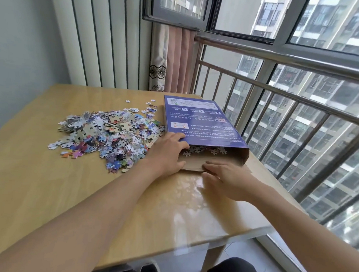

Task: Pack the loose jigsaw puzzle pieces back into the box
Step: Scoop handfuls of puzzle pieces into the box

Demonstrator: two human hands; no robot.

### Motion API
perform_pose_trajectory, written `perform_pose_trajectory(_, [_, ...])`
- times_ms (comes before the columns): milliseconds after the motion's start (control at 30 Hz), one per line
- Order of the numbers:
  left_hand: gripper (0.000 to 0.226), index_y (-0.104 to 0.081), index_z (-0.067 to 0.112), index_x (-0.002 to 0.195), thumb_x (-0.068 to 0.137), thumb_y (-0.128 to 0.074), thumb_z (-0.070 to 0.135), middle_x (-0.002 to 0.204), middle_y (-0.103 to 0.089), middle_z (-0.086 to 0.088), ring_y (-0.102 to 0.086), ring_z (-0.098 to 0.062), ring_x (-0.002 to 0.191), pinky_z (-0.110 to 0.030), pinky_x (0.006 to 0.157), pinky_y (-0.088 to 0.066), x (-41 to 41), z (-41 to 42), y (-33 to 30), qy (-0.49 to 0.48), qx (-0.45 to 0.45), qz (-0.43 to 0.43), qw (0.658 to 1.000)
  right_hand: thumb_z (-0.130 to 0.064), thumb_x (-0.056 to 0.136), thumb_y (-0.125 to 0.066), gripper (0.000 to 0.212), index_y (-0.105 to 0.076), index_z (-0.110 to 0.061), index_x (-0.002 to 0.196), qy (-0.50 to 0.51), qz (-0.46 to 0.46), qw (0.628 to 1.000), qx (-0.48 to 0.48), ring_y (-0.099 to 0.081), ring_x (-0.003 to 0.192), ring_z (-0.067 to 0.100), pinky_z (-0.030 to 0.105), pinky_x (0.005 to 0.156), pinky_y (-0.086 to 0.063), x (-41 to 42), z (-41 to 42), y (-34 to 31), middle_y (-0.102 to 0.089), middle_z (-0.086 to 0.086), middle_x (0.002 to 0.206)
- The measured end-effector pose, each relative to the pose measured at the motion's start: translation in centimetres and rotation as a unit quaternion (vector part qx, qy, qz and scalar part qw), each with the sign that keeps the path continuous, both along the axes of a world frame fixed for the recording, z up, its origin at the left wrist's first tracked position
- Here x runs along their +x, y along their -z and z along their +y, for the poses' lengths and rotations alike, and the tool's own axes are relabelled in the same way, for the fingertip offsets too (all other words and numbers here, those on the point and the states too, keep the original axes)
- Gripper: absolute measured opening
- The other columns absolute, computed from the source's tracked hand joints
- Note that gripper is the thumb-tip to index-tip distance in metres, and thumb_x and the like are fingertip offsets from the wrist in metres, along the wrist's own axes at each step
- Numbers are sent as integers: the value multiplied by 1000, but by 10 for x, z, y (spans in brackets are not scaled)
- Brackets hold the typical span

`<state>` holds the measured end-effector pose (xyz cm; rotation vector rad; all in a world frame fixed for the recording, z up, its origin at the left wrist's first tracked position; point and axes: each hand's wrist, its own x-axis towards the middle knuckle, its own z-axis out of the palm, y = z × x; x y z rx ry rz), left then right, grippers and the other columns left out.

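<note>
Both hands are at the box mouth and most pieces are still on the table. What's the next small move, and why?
Probably reach the left hand back to the pile of pieces and sweep a batch toward the box. Only a few pieces show inside the open end, the pile lies just left of it, and the right hand lies flat on the bottom flap.

I am sitting in a flat high up in an apartment block. My wooden bench (50, 188) stands in a corner by a big window (300, 28) with a metal railing (278, 82). Pink curtains (173, 60) hang in the corner, and other tall housing blocks (317, 120) rise outside.
</note>
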<state>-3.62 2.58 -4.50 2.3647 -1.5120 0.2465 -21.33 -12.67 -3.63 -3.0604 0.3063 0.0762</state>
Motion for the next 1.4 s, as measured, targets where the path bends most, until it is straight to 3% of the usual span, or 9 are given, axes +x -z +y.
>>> perform_pose_trajectory(100, [53,-55,29,134,84,-67,44,153,-35,3,-29,-18,140,-39,114,-32,1,-1,2,-1,-9,0,1000,-74,94,-23,82,-31,-20,155,57,57,995,54,-25,150,21,37,122,-19,20,-15,1,-25,-1,164])
perform_pose_trajectory(200, [54,-56,28,133,83,-68,44,152,-36,3,-29,-18,140,-37,113,-32,1,-2,2,1,-16,1,1000,-80,89,-19,83,-44,-23,143,149,7,986,75,-34,143,30,44,117,-26,40,-26,6,-41,8,154])
perform_pose_trajectory(433, [47,-62,25,125,79,-69,31,147,-40,2,-34,-17,138,-41,105,-43,8,9,8,11,-62,70,996,-63,100,-28,71,-21,-24,159,-43,26,996,76,-13,154,17,40,124,-12,51,13,14,-17,-2,166])
perform_pose_trajectory(567, [42,-62,24,124,83,-68,29,145,-40,5,-40,-16,132,-38,101,-46,9,15,8,10,-73,82,994,-68,97,-27,68,-37,-27,150,86,29,993,78,-31,146,27,45,118,-25,56,-4,4,-34,4,159])
perform_pose_trajectory(800, [23,-68,22,105,82,-70,29,121,-57,7,-54,-16,112,-39,90,-51,32,63,-8,8,-130,71,989,-39,101,-42,30,-59,-24,81,-78,-155,982,80,-56,69,20,42,66,-51,53,63,-31,-62,-7,76])
perform_pose_trajectory(900, [25,-67,26,108,84,-70,34,122,-61,8,-53,-14,117,-37,97,-48,47,99,-9,-52,-144,61,986,-31,94,-65,18,-69,-21,109,-49,-165,972,162,-64,80,16,37,75,-55,89,104,-43,-71,-2,96])
perform_pose_trajectory(967, [26,-67,25,110,85,-67,34,120,-62,7,-54,-16,115,-38,96,-48,59,124,0,-130,-150,16,980,-37,86,-76,59,-55,-12,135,-8,-88,983,161,-63,103,22,37,86,-53,118,128,-48,-66,7,123])
perform_pose_trajectory(1167, [35,-65,29,115,84,-67,44,121,-56,7,-53,-17,112,-35,92,-49,78,163,29,-256,-123,75,956,-66,65,-82,70,-56,-8,96,134,95,974,156,-65,94,24,37,82,-60,168,151,-47,-62,6,99])
perform_pose_trajectory(1400, [26,-73,21,109,84,-74,27,95,-68,7,-61,-9,73,-24,73,-52,81,155,31,-181,-205,161,948,-42,62,-93,70,-54,-9,110,190,55,934,296,-62,80,21,35,69,-62,191,156,-37,-61,7,97])
